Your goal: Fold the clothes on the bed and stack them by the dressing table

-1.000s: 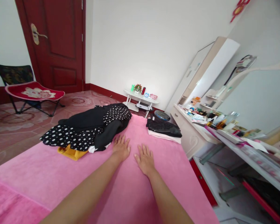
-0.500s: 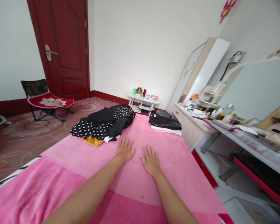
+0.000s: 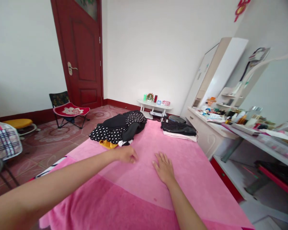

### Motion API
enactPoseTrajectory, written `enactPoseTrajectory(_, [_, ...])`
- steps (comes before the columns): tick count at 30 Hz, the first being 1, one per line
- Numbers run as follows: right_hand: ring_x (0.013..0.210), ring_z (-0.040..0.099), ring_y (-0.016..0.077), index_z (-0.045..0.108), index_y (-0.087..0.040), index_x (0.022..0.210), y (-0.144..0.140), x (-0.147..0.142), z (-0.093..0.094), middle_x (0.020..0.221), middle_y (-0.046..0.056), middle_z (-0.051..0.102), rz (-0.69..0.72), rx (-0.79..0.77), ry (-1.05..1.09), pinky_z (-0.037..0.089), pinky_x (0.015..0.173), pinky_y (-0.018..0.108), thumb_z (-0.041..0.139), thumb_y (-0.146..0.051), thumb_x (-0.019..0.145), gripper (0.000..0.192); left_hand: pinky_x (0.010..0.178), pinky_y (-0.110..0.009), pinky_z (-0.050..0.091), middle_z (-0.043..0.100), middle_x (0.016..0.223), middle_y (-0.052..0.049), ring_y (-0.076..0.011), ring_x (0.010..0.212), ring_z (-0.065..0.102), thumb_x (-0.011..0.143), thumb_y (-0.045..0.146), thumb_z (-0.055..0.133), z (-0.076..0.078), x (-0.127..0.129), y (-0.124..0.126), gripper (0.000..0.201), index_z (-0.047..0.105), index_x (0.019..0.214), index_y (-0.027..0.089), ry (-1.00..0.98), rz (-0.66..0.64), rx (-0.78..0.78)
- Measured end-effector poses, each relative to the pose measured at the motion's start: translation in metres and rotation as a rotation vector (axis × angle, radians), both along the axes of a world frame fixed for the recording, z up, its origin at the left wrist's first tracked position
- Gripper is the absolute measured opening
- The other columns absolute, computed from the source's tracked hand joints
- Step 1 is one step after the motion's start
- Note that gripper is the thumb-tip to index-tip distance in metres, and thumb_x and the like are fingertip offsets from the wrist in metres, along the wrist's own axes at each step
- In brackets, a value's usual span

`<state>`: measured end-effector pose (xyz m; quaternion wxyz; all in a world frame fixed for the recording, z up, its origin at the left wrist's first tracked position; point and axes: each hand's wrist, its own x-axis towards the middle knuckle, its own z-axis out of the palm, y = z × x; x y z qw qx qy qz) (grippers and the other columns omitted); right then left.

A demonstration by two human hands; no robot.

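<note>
My right hand (image 3: 164,167) lies flat on the pink blanket (image 3: 148,182), fingers spread and holding nothing. Just above or on the same blanket, my left hand (image 3: 127,154) is turned sideways with its fingers curled in. Nothing shows in it. Beyond the left hand is a loose heap of clothes: a black garment with white polka dots (image 3: 108,134), a yellow one (image 3: 107,144) and a bit of white cloth (image 3: 122,143). Past my right hand, a folded black garment (image 3: 179,128) lies on a folded pale pink one (image 3: 180,136).
A low white table (image 3: 155,104) with small items stands by the far wall. To the right is a dressing table (image 3: 213,126) crowded with bottles. On the left are a red folding chair (image 3: 70,110), a yellow stool (image 3: 18,123) and a plaid cover (image 3: 3,140).
My left hand has turned and curled its fingers, its forearm swinging out to the left. My right hand stays flat on the blanket. The view has shifted left.
</note>
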<state>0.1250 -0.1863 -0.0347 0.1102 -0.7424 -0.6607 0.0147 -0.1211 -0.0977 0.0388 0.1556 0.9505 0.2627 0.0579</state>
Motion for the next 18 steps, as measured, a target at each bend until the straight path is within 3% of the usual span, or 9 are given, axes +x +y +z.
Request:
enactPoseTrajectory(2, [0.140,0.018,0.0245,0.034,-0.027,0.142,0.000,0.000,0.000,0.152,0.005,0.025,-0.001,0.008,0.008,0.013,0.110,0.047,0.029,-0.050,0.091,0.057,0.082,-0.025,0.045,0.071,0.095,-0.001,-0.0181,0.089,0.064,0.082,0.027,0.052,0.026,-0.005,0.024,0.023,0.070,0.095,0.023,-0.031,0.096,0.078])
enactPoseTrajectory(4, [0.139,0.019,0.0248,0.035,-0.027,0.142,0.001,0.001,0.000,0.152,0.005,0.026,-0.001,0.013,0.016,0.013,0.110,0.047,0.030,-0.049,0.091,0.056,0.093,-0.029,0.041,0.065,0.113,-0.003,-0.0207,0.105,0.058,0.084,0.025,0.048,0.044,-0.011,0.047,0.030,0.064,0.109,0.023,-0.111,0.277,0.275])
enactPoseTrajectory(6, [0.139,0.019,0.0248,0.035,-0.027,0.142,0.001,0.001,0.000,0.151,0.005,0.027,0.001,0.017,0.020,0.013,0.110,0.047,0.031,-0.048,0.091,0.056,0.102,-0.035,0.033,0.052,0.132,-0.006,-0.0248,0.121,0.047,0.082,0.029,0.053,0.050,-0.022,0.069,0.042,0.055,0.123,0.023,-0.159,0.505,0.489])
enactPoseTrajectory(8, [0.139,0.020,0.0249,0.035,-0.027,0.142,0.002,0.002,0.001,0.151,0.005,0.027,-0.001,0.024,0.023,0.013,0.110,0.046,0.031,-0.047,0.090,0.055,0.104,-0.040,0.031,0.044,0.140,-0.010,-0.0290,0.127,0.040,0.081,0.039,0.055,0.044,-0.036,0.087,0.053,0.048,0.131,0.020,-0.130,0.721,0.550])
enactPoseTrajectory(11, [0.139,0.021,0.0252,0.036,-0.027,0.141,0.002,0.003,-0.001,0.151,0.006,0.029,0.000,0.039,0.029,0.014,0.110,0.047,0.033,-0.048,0.090,0.055,0.100,-0.042,0.035,0.044,0.139,-0.014,-0.0318,0.124,0.043,0.084,0.058,0.043,0.023,-0.060,0.108,0.066,0.044,0.135,0.016,-0.075,0.929,0.439])
enactPoseTrajectory(14, [0.138,0.021,0.0253,0.037,-0.027,0.140,0.002,0.003,-0.003,0.150,0.006,0.030,0.008,0.054,0.038,0.015,0.109,0.047,0.034,-0.048,0.090,0.054,0.101,-0.040,0.035,0.048,0.136,-0.011,-0.0304,0.121,0.046,0.085,0.060,0.039,0.008,-0.076,0.119,0.064,0.049,0.131,0.017,-0.088,0.929,0.405])
enactPoseTrajectory(18, [0.138,0.022,0.0258,0.038,-0.027,0.140,0.002,0.004,-0.003,0.150,0.006,0.030,0.012,0.065,0.053,0.014,0.109,0.048,0.035,-0.048,0.090,0.053,0.100,-0.035,0.036,0.055,0.130,-0.009,-0.0280,0.119,0.050,0.088,0.046,0.038,0.010,-0.082,0.121,0.048,0.062,0.118,0.017,-0.142,0.903,0.338])
